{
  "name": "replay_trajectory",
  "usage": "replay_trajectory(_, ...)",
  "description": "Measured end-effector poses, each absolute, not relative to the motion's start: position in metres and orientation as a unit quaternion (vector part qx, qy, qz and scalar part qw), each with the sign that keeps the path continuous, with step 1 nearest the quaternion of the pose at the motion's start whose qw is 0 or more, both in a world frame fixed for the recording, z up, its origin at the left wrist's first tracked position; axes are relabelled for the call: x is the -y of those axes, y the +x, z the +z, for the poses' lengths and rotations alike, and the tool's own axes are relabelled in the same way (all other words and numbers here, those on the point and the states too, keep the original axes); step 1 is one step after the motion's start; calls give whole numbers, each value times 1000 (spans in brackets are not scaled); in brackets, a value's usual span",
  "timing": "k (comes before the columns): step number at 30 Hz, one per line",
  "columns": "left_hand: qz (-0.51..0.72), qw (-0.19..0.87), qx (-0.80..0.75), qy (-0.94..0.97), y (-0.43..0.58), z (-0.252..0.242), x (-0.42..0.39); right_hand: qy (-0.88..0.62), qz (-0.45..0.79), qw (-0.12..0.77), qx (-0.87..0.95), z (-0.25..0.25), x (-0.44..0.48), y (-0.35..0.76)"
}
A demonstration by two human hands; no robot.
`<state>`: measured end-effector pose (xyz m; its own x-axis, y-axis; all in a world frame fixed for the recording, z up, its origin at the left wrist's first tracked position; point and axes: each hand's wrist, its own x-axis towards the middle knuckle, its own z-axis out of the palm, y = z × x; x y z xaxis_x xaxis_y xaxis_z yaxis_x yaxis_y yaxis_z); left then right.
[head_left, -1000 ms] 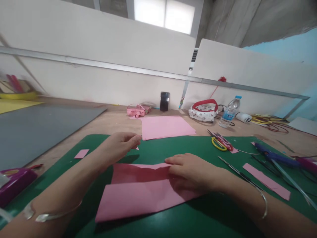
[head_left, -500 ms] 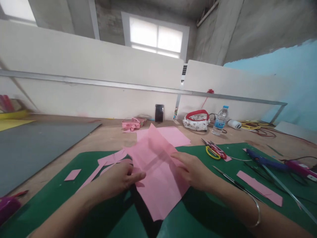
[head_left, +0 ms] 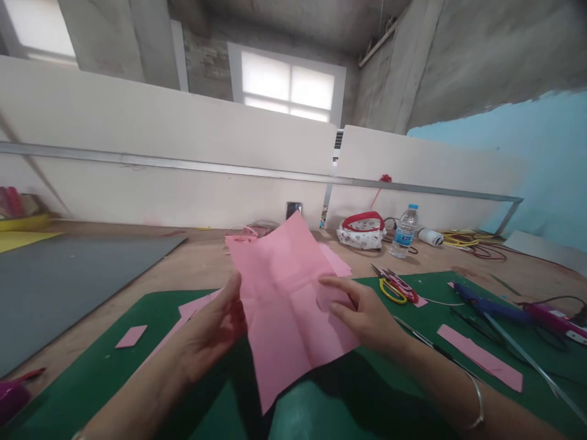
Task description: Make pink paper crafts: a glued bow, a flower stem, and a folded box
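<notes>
A creased sheet of pink paper is held up in front of me, tilted, above the green cutting mat. My left hand grips its left edge, thumb along the edge and the fingers partly hidden behind. On the right side, my right hand holds the sheet, with thumb and forefinger lying across its front face. Fold lines cross near the sheet's middle. Pink paper strips lie partly behind my left forearm, and a small pink piece rests farther left on the mat.
Yellow-handled scissors, tweezers, a pink strip and a blue glue gun lie to the right. Behind stand a water bottle, a white and red pouch and a phone. A grey board lies left.
The pink sheet has turned and risen, now covering part of the phone and the paper behind it. My left hand has shifted from the front of the sheet to its left edge.
</notes>
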<state>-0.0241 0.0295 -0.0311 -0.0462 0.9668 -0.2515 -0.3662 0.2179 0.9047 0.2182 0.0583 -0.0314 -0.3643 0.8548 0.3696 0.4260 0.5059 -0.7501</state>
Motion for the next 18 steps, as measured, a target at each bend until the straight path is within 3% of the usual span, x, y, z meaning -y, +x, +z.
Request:
replay_trajectory(9,509,714,-326,354,-22,-32,-22,-413,300,381,771,-35,-56,214)
replay_trajectory(13,505,723,-347,318,-11,-32,-22,-381,289,358,802,-37,-53,214)
replay_trajectory(18,519,733,-363,249,-2,-28,-21,-368,356,416,752,-43,-60,216)
